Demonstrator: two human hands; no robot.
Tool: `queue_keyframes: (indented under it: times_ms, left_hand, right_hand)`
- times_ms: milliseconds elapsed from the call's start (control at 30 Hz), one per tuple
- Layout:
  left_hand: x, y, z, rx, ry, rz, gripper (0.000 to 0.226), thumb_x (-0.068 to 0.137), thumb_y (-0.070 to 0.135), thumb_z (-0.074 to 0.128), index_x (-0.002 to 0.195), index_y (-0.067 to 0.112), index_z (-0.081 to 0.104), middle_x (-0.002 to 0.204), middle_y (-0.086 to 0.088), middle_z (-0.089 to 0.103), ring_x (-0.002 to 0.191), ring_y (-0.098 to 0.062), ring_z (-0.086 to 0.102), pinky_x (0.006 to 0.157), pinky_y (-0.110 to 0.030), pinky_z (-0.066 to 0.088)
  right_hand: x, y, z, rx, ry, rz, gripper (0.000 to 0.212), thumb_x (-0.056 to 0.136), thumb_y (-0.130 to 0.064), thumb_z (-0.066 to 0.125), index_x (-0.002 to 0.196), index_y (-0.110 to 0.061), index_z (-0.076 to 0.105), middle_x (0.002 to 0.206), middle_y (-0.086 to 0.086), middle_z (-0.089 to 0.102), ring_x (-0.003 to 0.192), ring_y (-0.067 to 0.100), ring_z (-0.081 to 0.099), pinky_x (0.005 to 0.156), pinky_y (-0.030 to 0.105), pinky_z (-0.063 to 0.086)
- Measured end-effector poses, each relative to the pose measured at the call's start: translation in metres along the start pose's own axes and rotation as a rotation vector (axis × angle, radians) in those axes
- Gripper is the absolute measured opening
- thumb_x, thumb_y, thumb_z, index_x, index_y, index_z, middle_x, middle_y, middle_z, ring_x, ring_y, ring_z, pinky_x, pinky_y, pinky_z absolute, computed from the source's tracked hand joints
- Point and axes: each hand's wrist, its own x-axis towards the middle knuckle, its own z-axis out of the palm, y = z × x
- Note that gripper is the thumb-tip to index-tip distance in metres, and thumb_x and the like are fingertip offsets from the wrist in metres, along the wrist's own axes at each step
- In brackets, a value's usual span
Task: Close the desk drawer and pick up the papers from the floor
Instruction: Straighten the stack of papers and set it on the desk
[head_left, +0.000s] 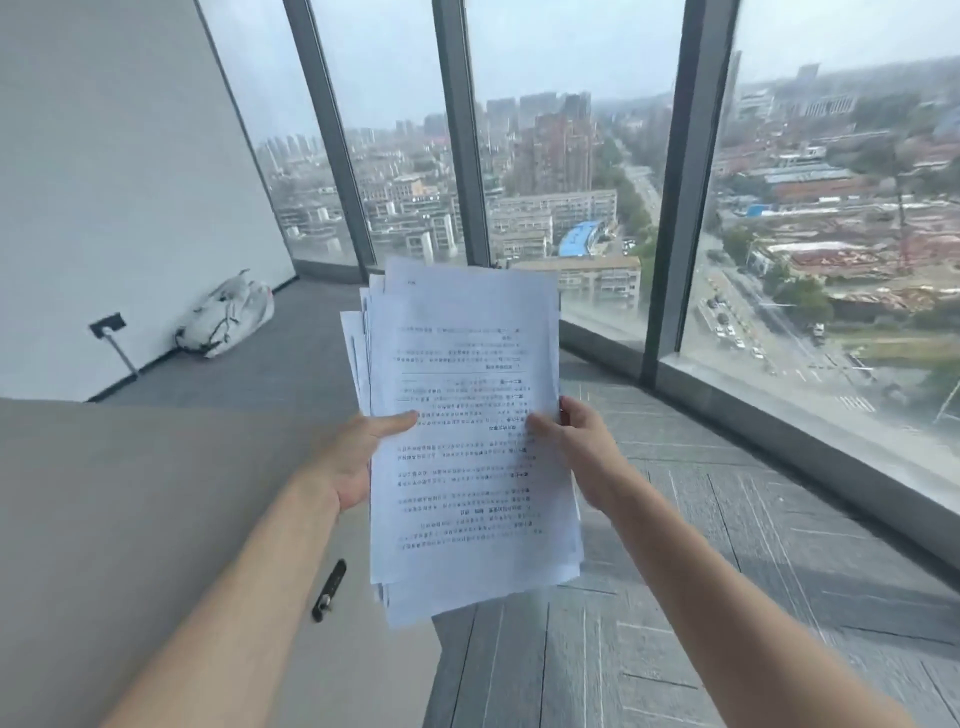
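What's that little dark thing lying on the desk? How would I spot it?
Start from the big grey desk filling the lower left. Follow its right edge toward the bottom of the stack of papers held in both hands. Just left of the stack's lower corner lies a slim black stick-shaped object, angled, with a lighter metallic end; it is the only item visible on the desk.

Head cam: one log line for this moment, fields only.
papers: stack, in air, off floor | left hand: grip on left edge | right hand: grip on right edge | desk: left, black item on it | drawer: not visible
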Motion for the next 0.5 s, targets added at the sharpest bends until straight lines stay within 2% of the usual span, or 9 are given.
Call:
queue_keyframes:
  times_ms: [100,200,333,500]
  left_hand:
    - [-0.071,0.062,-0.004,0.032,0.077,0.130,0.033,0.088,0.012,0.066,0.120,0.007,0.068,0.120,-0.018,0.071,0.109,-0.036,0.069,0.092,-0.053,0.054]
    - [-0.152,0.117,-0.010,0.078,0.167,0.295,0.033,0.088,0.014,0.068,0.120,0.006,0.067,0.115,-0.017,0.073,0.101,-0.033,0.072,0.085,-0.053,0.058]
    - [-0.273,0.173,-0.030,0.142,0.307,0.474,0.033,0.083,0.018,0.075,0.115,0.010,0.070,0.111,-0.012,0.076,0.101,-0.030,0.072,0.087,-0.055,0.056]
    - [-0.419,0.217,-0.061,0.198,0.519,0.674,0.011,0.088,0.013,0.069,0.098,0.016,0.072,0.083,0.001,0.080,0.074,-0.016,0.077,0.063,-0.034,0.063]
  right_hand:
    - [-0.039,-0.073,0.024,0.011,-0.036,-0.129,0.015,0.092,-0.009,0.065,0.107,-0.012,0.067,0.103,0.012,0.074,0.087,0.028,0.074,0.078,0.043,0.063]
    - [-0.079,-0.135,0.056,0.066,-0.103,-0.236,0.015,0.092,-0.008,0.066,0.106,-0.013,0.068,0.103,0.015,0.075,0.088,0.032,0.073,0.083,0.051,0.062]
    - [-0.143,-0.210,0.111,0.125,-0.238,-0.360,0.016,0.095,-0.007,0.061,0.099,-0.022,0.065,0.100,0.007,0.073,0.085,0.026,0.072,0.081,0.046,0.062]
    - [-0.219,-0.278,0.194,0.167,-0.444,-0.483,0.020,0.091,-0.006,0.061,0.108,-0.016,0.066,0.112,0.010,0.073,0.101,0.031,0.072,0.089,0.050,0.060]
